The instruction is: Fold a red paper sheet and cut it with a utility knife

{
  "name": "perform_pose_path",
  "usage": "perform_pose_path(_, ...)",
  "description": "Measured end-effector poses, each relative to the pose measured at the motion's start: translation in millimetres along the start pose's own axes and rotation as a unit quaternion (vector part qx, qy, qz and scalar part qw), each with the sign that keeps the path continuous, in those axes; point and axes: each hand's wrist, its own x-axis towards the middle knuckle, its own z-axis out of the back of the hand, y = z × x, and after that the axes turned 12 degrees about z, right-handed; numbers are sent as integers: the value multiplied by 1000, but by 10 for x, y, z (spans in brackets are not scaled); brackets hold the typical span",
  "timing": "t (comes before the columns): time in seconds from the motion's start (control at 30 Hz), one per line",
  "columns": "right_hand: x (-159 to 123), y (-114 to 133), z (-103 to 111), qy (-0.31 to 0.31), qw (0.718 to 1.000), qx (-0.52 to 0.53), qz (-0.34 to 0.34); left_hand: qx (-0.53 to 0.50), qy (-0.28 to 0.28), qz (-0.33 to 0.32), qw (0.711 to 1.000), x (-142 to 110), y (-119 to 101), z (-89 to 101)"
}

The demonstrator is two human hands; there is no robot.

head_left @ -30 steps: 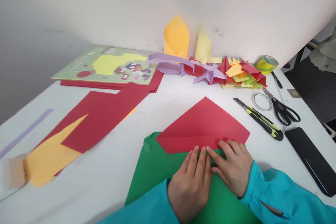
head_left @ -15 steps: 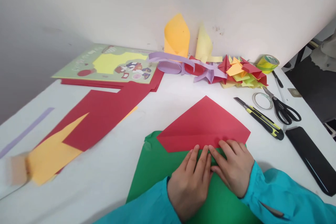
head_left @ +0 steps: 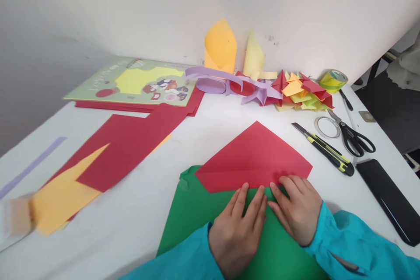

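In front of me lies a folded sheet of red paper (head_left: pixel 256 153), its tip pointing away and a straight folded edge toward me. It rests partly on a green sheet (head_left: pixel 187 210) whose far left corner is curled. My left hand (head_left: pixel 238 227) lies palm down with fingers stretched, the fingertips touching the red paper's near edge. Spread on the right part of that same edge is my right hand (head_left: pixel 297 212), its fingertips pressing the paper flat. Neither hand grips anything. Both palms cover part of the green sheet.
To the right lie a box cutter (head_left: pixel 324 151), a tape roll (head_left: pixel 327 127), scissors (head_left: pixel 354 135) and a black phone-like slab (head_left: pixel 389 199). Along the wall sit folded paper pieces (head_left: pixel 302 89) and purple strips (head_left: pixel 213 74). Red sheets (head_left: pixel 131 148) and orange paper (head_left: pixel 62 201) lie left.
My right hand has slid slightly right along the red paper's near edge, widening the gap between my hands. My left hand stays almost in place.
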Motion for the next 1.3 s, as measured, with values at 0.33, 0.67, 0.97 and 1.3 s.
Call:
perform_pose_path(0.33, -30, 15, -68, 28, 1000, -1, -5, -3, 1, -4, 1000, -34, 7, -19)
perform_pose_path(0.67, 14, 24, 7, 32, 999, -18, 1, 6, 43, 10, 999, -35, -34, 11)
perform_pose_path(0.97, 3, 26, 74, 27, 998, -53, -36, 30, 24, 37, 999, -12, -71, 55)
perform_pose_path(1.3, -69, -115, 105, 66, 992, -100, -51, 89, -13, 49, 995, -24, -50, 101)
